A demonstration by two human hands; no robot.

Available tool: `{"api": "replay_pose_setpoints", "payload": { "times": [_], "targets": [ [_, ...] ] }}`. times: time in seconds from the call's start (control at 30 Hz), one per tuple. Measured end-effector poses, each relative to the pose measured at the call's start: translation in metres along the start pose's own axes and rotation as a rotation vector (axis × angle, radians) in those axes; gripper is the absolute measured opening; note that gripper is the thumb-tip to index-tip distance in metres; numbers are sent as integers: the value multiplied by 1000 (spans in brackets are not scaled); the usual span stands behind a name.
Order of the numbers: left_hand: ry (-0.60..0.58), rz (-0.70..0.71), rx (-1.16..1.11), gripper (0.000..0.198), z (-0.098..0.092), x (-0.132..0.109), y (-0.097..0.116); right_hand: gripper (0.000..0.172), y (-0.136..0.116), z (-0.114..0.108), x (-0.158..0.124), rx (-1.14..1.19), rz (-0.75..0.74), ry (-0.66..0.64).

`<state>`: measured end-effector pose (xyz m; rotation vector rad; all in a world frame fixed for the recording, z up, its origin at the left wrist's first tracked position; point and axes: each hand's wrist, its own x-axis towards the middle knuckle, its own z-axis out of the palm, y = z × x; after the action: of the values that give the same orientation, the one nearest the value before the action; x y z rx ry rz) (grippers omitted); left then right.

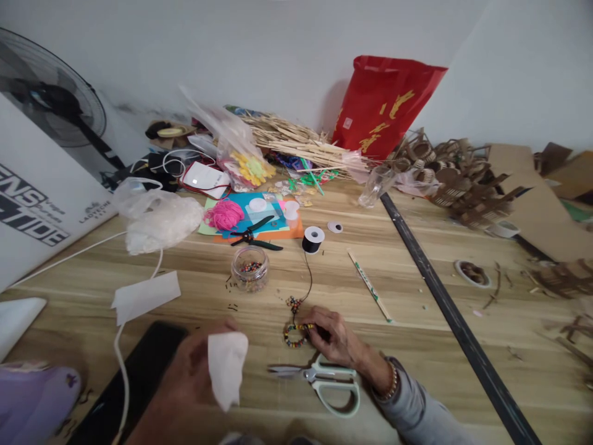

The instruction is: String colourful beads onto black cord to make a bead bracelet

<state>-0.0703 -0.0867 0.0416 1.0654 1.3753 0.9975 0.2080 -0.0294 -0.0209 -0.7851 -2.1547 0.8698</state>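
Note:
My left hand (185, 371), blurred, grips a piece of white tissue (227, 368) at the lower left. The fingers of my right hand (332, 337) are closed on the right edge of a small beaded bracelet (288, 340) resting on the table. Black cord (309, 278) leads from it, past a small cluster of beads (293, 303), to a black spool (314, 240) with white ends. Just below my right hand lie scissors (336, 386) with pale green handles, blades parted and pointing left. Farther up stands a clear jar (250, 270) of mixed beads.
Black-handled pliers (254, 235) lie on coloured paper beside pink yarn (225, 214). A wrapped stick (369, 285) lies right of the spool. A dark strip (445, 309) crosses the table. A white cable (123, 364) and a black object (134, 383) are at left.

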Motion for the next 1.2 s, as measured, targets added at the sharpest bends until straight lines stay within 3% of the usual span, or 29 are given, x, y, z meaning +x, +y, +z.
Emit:
{"api": "replay_pose_setpoints", "payload": {
  "times": [0.07, 0.2, 0.3, 0.4, 0.6, 0.77, 0.87, 0.97, 1.0, 1.13, 1.2],
  "targets": [
    [182, 8, 206, 41, -15, 13, -8, 20, 0, 0, 0, 3, 12, 2],
    [444, 193, 867, 31, -35, 30, -16, 20, 0, -1, 0, 22, 48, 0],
    [461, 300, 1257, 29, -42, 37, -16, 20, 1, -1, -1, 50, 106, 16],
    [464, 342, 1494, 24, -45, 42, -16, 20, 2, -1, -2, 102, 220, 47],
    [544, 437, 1566, 24, -52, 42, -19, 27, 3, -2, 0, 373, 404, 56],
    [679, 654, 1186, 25, -35, 37, -7, 36, 6, -1, 1, 647, 501, 38],
    [433, 732, 845, 19, -5, 34, -1, 39, 7, 0, 2, 744, 522, 45],
    [59, 504, 614, 17, 34, 35, 2, 40, 4, 0, 3, 798, 513, 48],
    [-17, 444, 548, 17, 46, 37, 2, 39, 1, -1, 3, 807, 508, 49],
    [-241, 287, 324, 32, 82, 47, -2, 38, -10, -7, 6, 806, 494, 42],
    [-248, 250, 294, 24, 91, 52, -5, 37, -15, -11, 6, 793, 484, 34]
  ]
}}
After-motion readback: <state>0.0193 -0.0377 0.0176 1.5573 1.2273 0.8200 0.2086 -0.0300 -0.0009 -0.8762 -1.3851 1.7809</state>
